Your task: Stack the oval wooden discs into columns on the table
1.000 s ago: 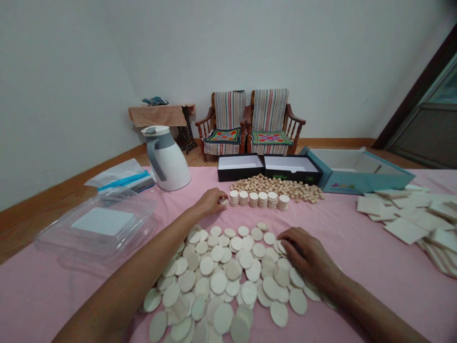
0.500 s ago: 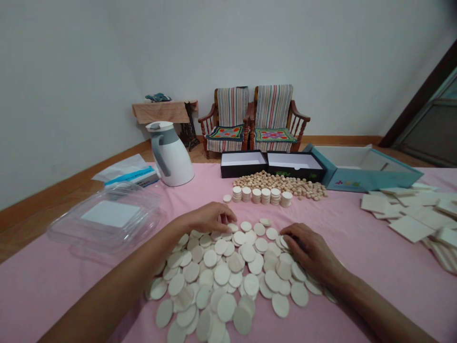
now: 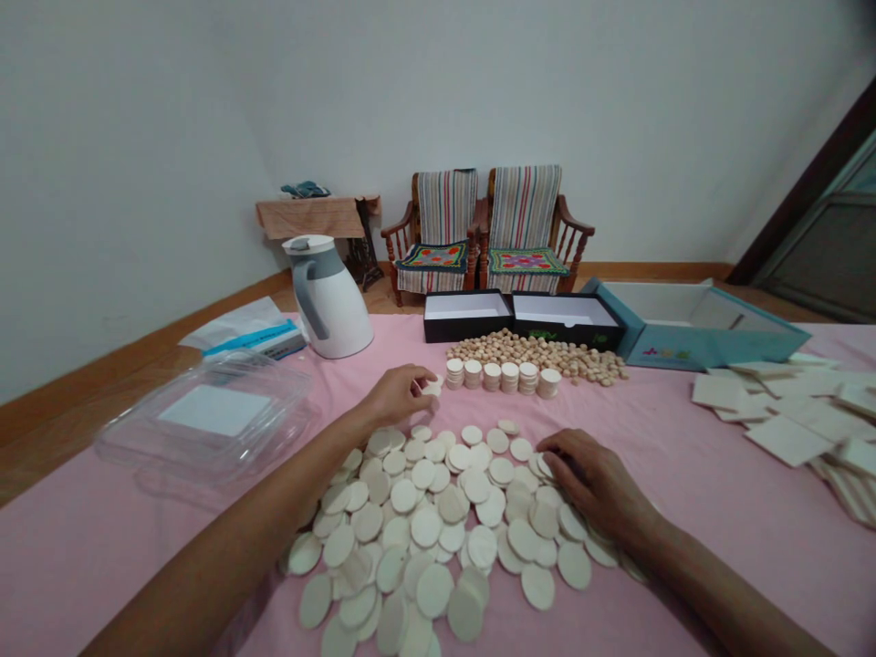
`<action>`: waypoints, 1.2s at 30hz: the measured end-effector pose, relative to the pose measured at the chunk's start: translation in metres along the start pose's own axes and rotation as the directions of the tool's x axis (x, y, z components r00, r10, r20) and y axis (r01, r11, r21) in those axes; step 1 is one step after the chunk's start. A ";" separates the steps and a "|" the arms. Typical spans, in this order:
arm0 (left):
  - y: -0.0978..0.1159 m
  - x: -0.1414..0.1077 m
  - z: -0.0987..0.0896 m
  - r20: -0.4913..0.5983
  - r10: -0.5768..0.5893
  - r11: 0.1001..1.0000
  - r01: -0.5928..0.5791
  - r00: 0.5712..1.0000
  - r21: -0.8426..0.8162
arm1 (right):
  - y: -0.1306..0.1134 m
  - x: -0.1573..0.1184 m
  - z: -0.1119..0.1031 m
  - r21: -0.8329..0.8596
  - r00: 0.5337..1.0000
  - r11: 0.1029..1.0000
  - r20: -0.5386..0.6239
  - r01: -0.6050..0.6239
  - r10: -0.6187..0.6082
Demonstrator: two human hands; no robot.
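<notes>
Barely visible: disc in left hand | right hand hides pile edge

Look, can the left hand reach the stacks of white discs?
Probably yes. The left hand is just beside the stacks of white discs, and nothing stands between them on the pink cloth. It holds a disc at its fingertips, so it might need to put that down first.

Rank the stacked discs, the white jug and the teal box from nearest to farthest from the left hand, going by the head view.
1. The stacked pale discs: in a row just right of the left hand.
2. The white jug: ahead and to the hand's left, at the table's far edge.
3. The teal box: far right, at the table's far edge.
</notes>
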State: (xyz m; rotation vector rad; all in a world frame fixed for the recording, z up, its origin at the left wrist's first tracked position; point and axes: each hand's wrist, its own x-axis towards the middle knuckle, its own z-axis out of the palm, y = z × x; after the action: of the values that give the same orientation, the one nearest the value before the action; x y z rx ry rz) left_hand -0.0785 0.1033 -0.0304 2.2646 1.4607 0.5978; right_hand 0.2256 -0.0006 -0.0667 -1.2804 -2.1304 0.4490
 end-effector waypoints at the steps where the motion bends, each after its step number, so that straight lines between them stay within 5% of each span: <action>1: -0.004 0.004 0.000 -0.046 -0.018 1.000 0.019 0.999 0.016 | 0.000 0.000 0.000 0.001 1.000 1.000 0.000 0.000 0.000; 5: -0.015 0.019 0.001 -0.135 -0.053 0.997 0.061 0.989 0.052 | 0.000 0.000 0.000 0.006 1.000 1.000 -0.004 0.006 -0.006; 15: -0.025 0.030 0.008 -0.119 -0.080 0.994 0.088 0.990 0.068 | 0.000 0.000 0.000 -0.002 1.000 1.000 -0.001 0.010 -0.010; 31: -0.016 0.033 0.016 -0.128 -0.061 0.972 0.088 0.990 0.217 | 0.002 -0.001 0.001 0.007 1.000 1.000 0.007 0.002 -0.002; 36: -0.008 0.023 0.002 -0.062 -0.045 0.982 0.055 0.997 0.183 | 0.001 0.000 0.000 0.000 1.000 1.000 0.000 0.013 -0.013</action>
State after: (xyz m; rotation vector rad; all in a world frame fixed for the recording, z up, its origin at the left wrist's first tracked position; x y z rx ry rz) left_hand -0.0749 0.1270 -0.0325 2.3586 1.6582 0.5363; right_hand 0.2263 0.0000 -0.0679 -1.2653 -2.1375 0.4434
